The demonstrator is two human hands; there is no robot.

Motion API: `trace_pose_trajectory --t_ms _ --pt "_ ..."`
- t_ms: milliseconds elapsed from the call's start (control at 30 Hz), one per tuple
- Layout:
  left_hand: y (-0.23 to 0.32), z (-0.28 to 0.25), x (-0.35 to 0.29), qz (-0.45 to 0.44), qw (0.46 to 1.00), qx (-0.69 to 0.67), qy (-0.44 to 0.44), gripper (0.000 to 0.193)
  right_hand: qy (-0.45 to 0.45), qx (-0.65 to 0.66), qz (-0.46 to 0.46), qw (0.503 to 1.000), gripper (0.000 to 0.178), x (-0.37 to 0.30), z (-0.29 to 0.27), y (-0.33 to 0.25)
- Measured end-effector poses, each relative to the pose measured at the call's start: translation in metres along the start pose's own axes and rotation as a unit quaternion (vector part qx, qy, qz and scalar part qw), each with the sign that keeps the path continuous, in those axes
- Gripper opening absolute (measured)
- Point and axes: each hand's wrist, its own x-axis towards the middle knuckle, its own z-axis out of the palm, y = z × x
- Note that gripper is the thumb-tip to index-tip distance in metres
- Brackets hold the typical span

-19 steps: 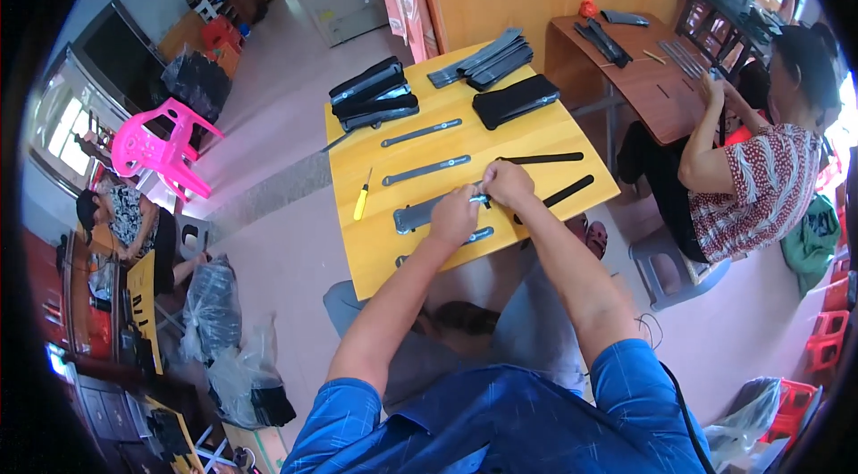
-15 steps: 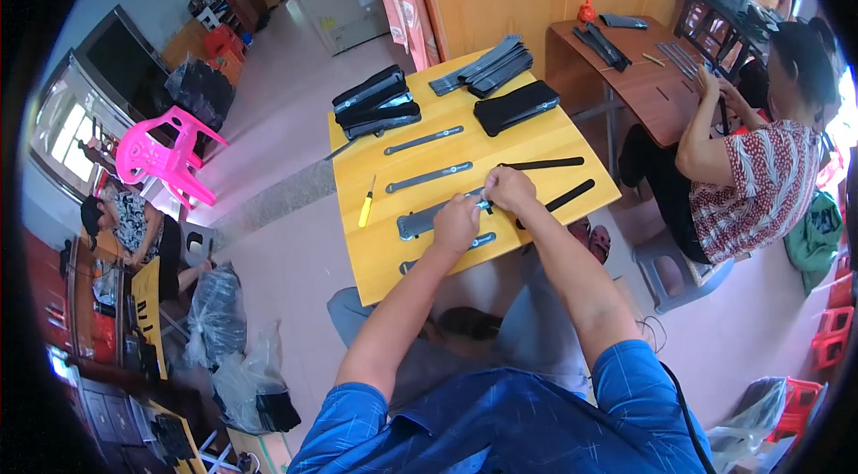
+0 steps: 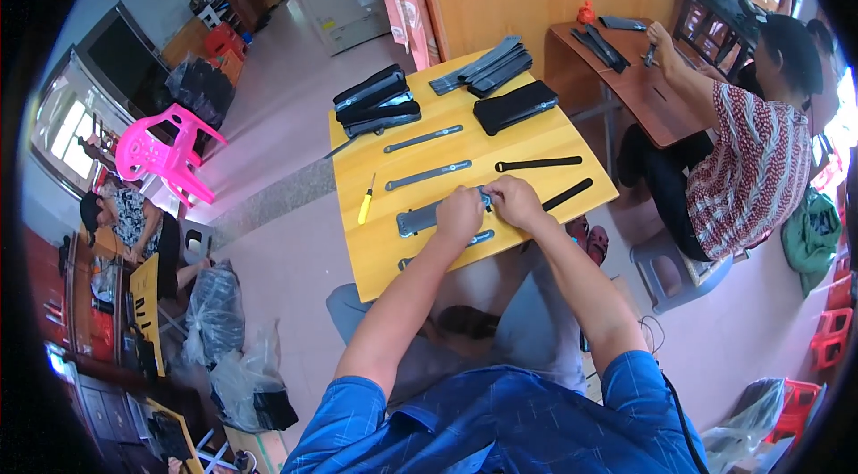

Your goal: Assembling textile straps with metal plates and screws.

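Low over the near part of the yellow table (image 3: 380, 251), both my hands are closed at a bundle of grey straps (image 3: 417, 221). My left hand (image 3: 459, 215) grips it, its left end lying out on the wood. My right hand (image 3: 516, 202) pinches the bundle's right end, where a bit of blue shows between the hands; the fingertips partly hide it. Single grey straps lie farther off, an upper one (image 3: 423, 139) and a lower one (image 3: 429, 176). Another grey strap (image 3: 483, 238) is partly under my left wrist. Right of my hands are two black straps (image 3: 539, 164).
A yellow-handled screwdriver (image 3: 365, 206) lies at the table's left. Stacked black straps (image 3: 375, 99), fanned grey strips (image 3: 492, 67) and a thick black bundle (image 3: 516, 108) fill the far side. A co-worker (image 3: 751, 152) sits at a brown table (image 3: 657, 99). A pink chair (image 3: 170, 148) stands left.
My right hand has come down slightly toward the near side, uncovering the left end of the upper black strap. The co-worker at right has raised an arm over the brown table.
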Motion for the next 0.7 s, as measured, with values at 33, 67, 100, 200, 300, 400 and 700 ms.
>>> trace_pose_trajectory --t_ms 33,67,100,200,300,400,700 --pt "0.000 -0.002 0.005 -0.022 0.999 0.009 -0.025 0.019 -0.012 -0.033 -0.019 0.999 0.016 -0.002 -0.003 -0.003" --pt "0.001 -0.003 0.008 -0.027 0.999 0.010 -0.020 0.019 -0.024 -0.065 -0.041 0.997 0.019 -0.002 -0.008 -0.008" --pt "-0.001 -0.004 0.011 -0.040 0.998 0.020 -0.037 0.020 -0.030 -0.063 -0.050 0.996 0.019 -0.003 -0.012 -0.015" --pt "0.002 -0.001 0.014 -0.068 0.996 0.028 -0.058 0.022 -0.065 -0.155 -0.041 0.985 0.024 -0.013 -0.019 -0.025" --pt "0.009 0.001 0.014 -0.071 0.995 0.027 -0.071 0.022 -0.079 -0.175 -0.025 0.981 0.026 -0.019 -0.021 -0.022" --pt "0.002 0.001 0.012 -0.036 0.996 0.027 -0.077 0.021 -0.100 -0.198 -0.041 0.974 0.029 -0.014 -0.022 -0.028" --pt "-0.015 -0.005 0.007 0.089 0.992 0.016 -0.091 0.018 -0.126 -0.230 -0.023 0.965 0.031 -0.012 -0.029 -0.039"
